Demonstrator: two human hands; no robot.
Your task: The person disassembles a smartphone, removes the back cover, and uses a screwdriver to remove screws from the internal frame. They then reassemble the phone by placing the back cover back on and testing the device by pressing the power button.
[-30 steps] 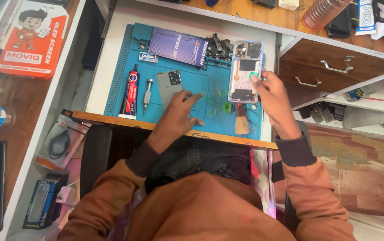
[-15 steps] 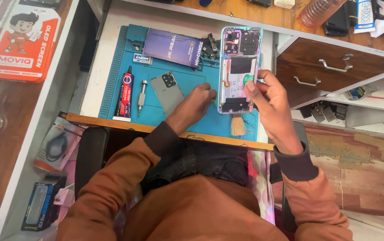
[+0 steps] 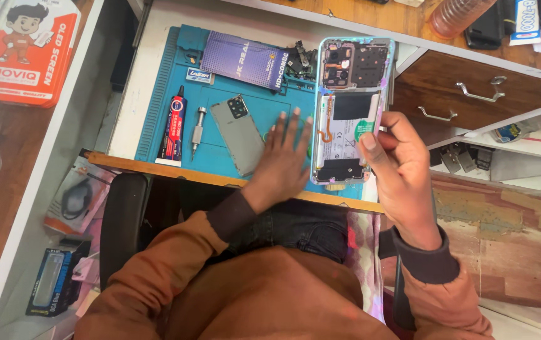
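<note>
— Lying across a white workbench (image 3: 151, 63), blue repair mat (image 3: 157, 88); resting on it, glue tube (image 3: 172, 126), small screwdriver (image 3: 197, 131), grey back cover (image 3: 239, 133).

— Left hand (image 3: 283, 157)?

— Pressing flat on the mat, fingers spread, gripping nothing, touching the cover's edge.

— Right hand (image 3: 396, 170)?

— Curling around the opened phone (image 3: 351, 107), thumb pinching its right edge, holding it over the mat's right end, beside brown drawers (image 3: 465, 94).

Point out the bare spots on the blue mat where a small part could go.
Free: blue mat left of the glue tube, and the strip between the screwdriver and grey back cover. Crowded: the right side, under the left hand, opened phone and right hand.
</note>
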